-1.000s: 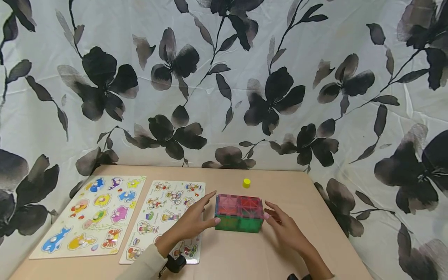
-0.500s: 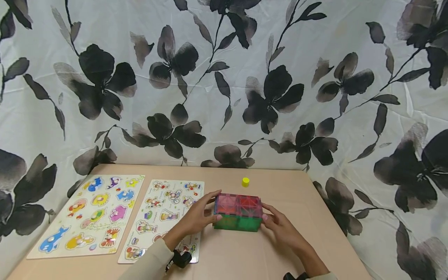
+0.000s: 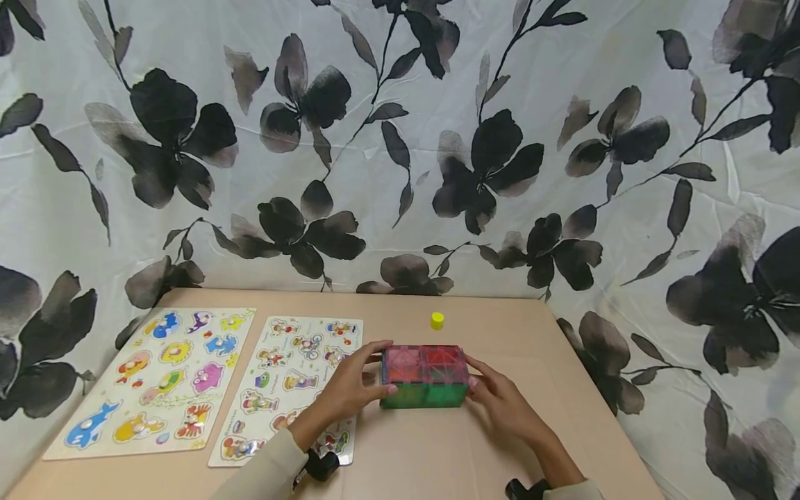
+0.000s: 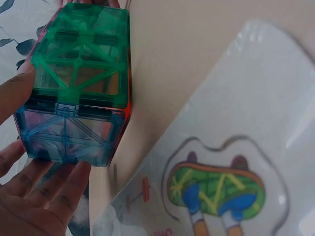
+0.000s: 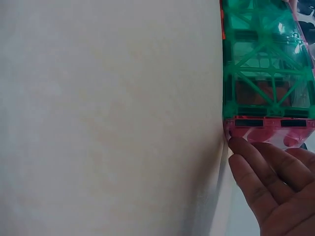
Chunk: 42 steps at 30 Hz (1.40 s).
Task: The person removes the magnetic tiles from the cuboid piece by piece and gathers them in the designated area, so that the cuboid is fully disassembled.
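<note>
A box built of see-through magnetic tiles, red on top and green in front, sits on the table between my hands. My left hand grips its left end, thumb at the front corner and index finger reaching to the back. In the left wrist view that end is a blue tile, with fingertips against it. My right hand holds the opposite end. There the right wrist view shows a pink tile with fingertips at its lower edge; the right thumb is mostly hidden in that view.
Two white picture boards lie at the left: an animal board and a board with small figures, partly under my left forearm. Behind the box stands a small yellow cylinder. A floral cloth hangs beyond the table's back edge.
Both hands have moved inward from beside the box and now touch its two ends. The box stays at nearly the same place; the head view has tilted slightly.
</note>
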Each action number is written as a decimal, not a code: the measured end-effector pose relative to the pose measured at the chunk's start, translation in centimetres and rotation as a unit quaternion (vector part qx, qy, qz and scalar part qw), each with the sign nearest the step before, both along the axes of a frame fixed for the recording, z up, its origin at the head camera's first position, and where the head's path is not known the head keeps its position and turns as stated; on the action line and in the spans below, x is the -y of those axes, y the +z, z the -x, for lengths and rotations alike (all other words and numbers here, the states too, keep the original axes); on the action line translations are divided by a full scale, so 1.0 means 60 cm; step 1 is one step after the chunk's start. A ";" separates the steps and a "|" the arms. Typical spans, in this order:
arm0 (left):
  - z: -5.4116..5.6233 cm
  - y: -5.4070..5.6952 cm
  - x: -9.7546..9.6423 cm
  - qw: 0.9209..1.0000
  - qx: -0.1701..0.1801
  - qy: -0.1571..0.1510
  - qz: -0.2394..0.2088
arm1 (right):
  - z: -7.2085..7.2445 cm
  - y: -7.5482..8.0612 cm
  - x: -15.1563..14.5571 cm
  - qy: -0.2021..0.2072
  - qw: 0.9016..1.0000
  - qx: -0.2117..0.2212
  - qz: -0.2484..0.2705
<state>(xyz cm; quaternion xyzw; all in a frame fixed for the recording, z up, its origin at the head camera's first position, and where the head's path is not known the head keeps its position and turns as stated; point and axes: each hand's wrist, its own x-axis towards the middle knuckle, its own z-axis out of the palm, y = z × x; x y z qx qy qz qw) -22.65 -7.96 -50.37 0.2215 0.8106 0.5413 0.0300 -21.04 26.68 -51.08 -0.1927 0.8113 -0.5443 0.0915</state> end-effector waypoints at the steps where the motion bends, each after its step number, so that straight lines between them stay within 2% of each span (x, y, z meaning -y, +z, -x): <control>1: 0.000 0.000 0.000 1.000 0.001 0.001 -0.001 | 0.001 0.000 0.001 -0.001 1.000 -0.005 -0.002; 8: 0.000 0.002 0.001 1.000 0.008 0.006 -0.001 | 0.008 0.004 0.010 -0.027 0.999 -0.028 -0.019; 16: 0.003 0.003 0.000 1.000 0.007 0.012 0.007 | 0.015 0.012 0.019 -0.086 0.995 -0.024 -0.047; 25: 0.004 0.002 -0.002 1.000 0.006 0.010 0.012 | 0.011 0.015 -0.001 -0.114 0.993 -0.017 -0.030; 30: 0.004 0.001 -0.002 1.000 0.003 0.010 0.013 | 0.011 0.020 -0.004 -0.152 0.985 -0.042 -0.066; 35: 0.005 0.002 -0.001 1.000 -0.002 0.012 0.018 | 0.019 0.022 -0.006 -0.203 0.971 -0.042 -0.115; 37: 0.004 0.003 -0.001 1.000 -0.003 0.012 0.019 | 0.022 0.021 -0.009 -0.220 0.968 -0.032 -0.119; 42: 0.004 0.006 -0.002 1.000 -0.010 0.006 0.022 | 0.024 0.021 -0.025 -0.239 0.967 -0.006 -0.094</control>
